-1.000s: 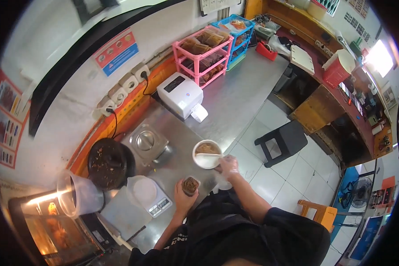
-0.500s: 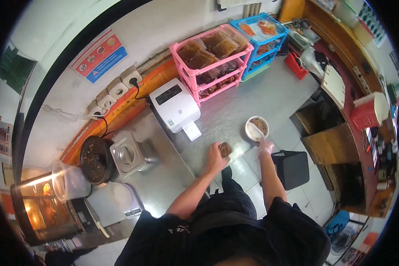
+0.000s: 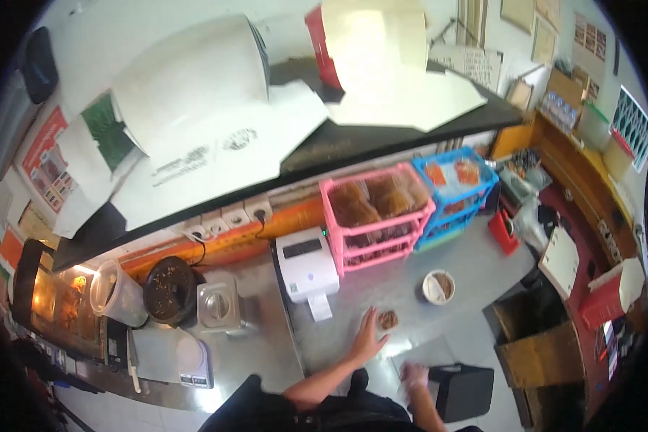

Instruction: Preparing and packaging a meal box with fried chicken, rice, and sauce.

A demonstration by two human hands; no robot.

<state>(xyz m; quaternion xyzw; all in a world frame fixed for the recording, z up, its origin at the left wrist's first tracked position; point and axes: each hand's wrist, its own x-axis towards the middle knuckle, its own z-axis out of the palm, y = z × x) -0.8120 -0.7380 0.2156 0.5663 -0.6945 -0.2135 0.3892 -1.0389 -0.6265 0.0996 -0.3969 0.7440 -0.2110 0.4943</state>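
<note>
1. My biggest change: the white bowl [image 3: 430, 292] has left the right hand [image 3: 415, 377] and now stands upright on the metal tabletop [image 3: 381, 285], well apart from it.
2. The right hand, in its clear glove, has drawn back toward the body, low in my view near the black stool [image 3: 465, 393]. Its fingers look curled; I cannot tell whether that grip has anything in it.
3. On the left hand [image 3: 368, 344] I see a loosened grip, fingers and thumb spread beside the small cup of brown food [image 3: 387, 320]. Whether skin touches cup, I can't tell.
4. I judge both containers to be resting on the tabletop, so neither needs carrying at this moment.
</note>
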